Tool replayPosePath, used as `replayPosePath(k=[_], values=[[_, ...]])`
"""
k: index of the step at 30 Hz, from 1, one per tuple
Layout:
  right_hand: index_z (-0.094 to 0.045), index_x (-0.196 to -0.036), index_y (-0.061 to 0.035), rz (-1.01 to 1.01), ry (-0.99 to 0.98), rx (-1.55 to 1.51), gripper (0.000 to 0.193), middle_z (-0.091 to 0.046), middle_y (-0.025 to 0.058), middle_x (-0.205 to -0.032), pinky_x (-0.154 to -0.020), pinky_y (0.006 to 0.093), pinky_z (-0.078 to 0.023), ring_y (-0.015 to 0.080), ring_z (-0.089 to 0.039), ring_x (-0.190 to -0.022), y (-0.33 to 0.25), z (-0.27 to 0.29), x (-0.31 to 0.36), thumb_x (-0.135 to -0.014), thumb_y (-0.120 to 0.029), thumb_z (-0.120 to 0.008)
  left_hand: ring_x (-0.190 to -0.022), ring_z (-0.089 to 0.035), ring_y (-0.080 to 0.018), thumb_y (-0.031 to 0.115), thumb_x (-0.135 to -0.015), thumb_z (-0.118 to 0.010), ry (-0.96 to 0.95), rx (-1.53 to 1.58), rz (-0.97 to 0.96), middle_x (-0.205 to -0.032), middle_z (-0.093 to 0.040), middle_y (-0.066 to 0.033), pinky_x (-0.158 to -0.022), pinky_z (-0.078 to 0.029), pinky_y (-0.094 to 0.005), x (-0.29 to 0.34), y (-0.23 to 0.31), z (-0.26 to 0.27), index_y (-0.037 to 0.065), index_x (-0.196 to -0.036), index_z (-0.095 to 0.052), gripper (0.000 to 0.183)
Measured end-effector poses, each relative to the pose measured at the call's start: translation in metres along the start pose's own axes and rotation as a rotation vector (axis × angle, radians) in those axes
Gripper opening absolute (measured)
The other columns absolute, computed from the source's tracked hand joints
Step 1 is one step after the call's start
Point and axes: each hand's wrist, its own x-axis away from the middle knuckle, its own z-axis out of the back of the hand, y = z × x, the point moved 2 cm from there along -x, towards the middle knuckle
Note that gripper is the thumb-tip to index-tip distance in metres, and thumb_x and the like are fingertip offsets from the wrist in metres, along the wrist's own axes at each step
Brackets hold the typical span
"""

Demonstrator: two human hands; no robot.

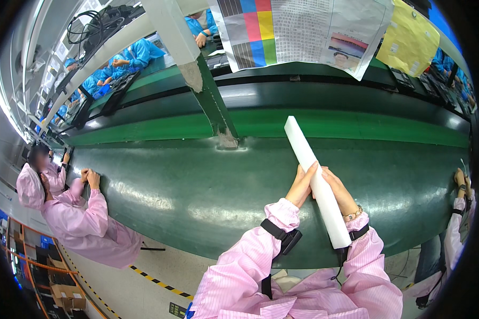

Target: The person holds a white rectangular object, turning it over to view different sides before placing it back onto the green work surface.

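Note:
A long, narrow white box [328, 207] slants over the green workbench [223, 181], its far end toward the back and its near end close to my body. My left hand [302, 183] presses on its left side around the middle, thumb pointing up along the edge. From the other side my right hand [339, 190] holds it, with the palm along the right face. Some fingers of both hands are hidden beneath the box. Whether its near end touches the bench, I cannot tell.
A raised green belt [282, 123] runs along the bench's back, with a post [213, 101] standing at its edge. Printed sheets [298, 37] and a yellow sheet [408, 40] hang above. At the left, a person in pink [82, 212] works; another person's hand [459, 178] is at the right.

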Motion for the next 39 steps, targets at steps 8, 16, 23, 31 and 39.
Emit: replayPosePath(k=[8, 16, 23, 31, 39], values=[[-0.046, -0.119, -0.0057, 0.003, -0.010, 0.002, 0.033, -0.060, 0.0056, -0.087, -0.058, 0.0249, -0.051, 0.0135, -0.061, -0.062, -0.0010, 0.0000, 0.0002, -0.100, -0.032, -0.045, -0.096, -0.057, -0.0132, 0.045, -0.096, -0.054, -0.031, 0.017, -0.014, -0.109, -0.050, -0.0054, -0.075, -0.051, -0.0284, -0.0015, -0.0005, -0.0001, 0.011, -0.128, -0.035, 0.050], [-0.046, -0.120, -0.0057, 0.001, 0.002, 0.011, 0.033, -0.060, 0.0055, -0.088, -0.057, 0.0246, -0.051, 0.0133, -0.061, -0.062, -0.0019, -0.0015, 0.0008, -0.100, -0.033, -0.045, -0.096, -0.056, -0.0141, 0.045, -0.095, -0.054, -0.010, 0.019, -0.009, -0.109, -0.050, -0.0053, -0.076, -0.051, -0.0288, -0.0003, 0.0004, -0.0018, 0.011, -0.127, -0.035, 0.050], [-0.046, -0.118, -0.0060, -0.002, 0.002, 0.009, 0.032, -0.060, 0.0054, -0.086, -0.056, 0.0244, -0.051, 0.0133, -0.061, -0.061, 0.0004, 0.0007, -0.0006, -0.100, -0.033, -0.045, -0.097, -0.056, -0.0145, 0.045, -0.095, -0.054, -0.015, 0.023, -0.008, -0.108, -0.050, -0.0052, -0.077, -0.051, -0.0302, 0.0015, 0.0027, -0.0026, 0.011, -0.127, -0.037, 0.050], [-0.045, -0.119, -0.0057, -0.008, 0.017, 0.006, 0.033, -0.060, 0.0056, -0.087, -0.057, 0.0246, -0.051, 0.0132, -0.061, -0.062, -0.0024, -0.0019, 0.0010, -0.100, -0.033, -0.045, -0.098, -0.055, -0.0144, 0.045, -0.095, -0.054, 0.006, 0.020, 0.001, -0.109, -0.050, -0.0056, -0.079, -0.050, -0.0305, 0.0011, 0.0014, -0.0027, 0.011, -0.127, -0.037, 0.050], [-0.046, -0.121, -0.0053, 0.000, 0.001, 0.015, 0.034, -0.061, 0.0060, -0.088, -0.059, 0.0246, -0.051, 0.0129, -0.061, -0.063, -0.0003, 0.0007, 0.0004, -0.101, -0.033, -0.045, -0.096, -0.056, -0.0147, 0.045, -0.095, -0.055, -0.001, 0.029, -0.011, -0.108, -0.051, -0.0052, -0.076, -0.051, -0.0301, 0.0025, 0.0039, -0.0049, 0.011, -0.126, -0.037, 0.049]])
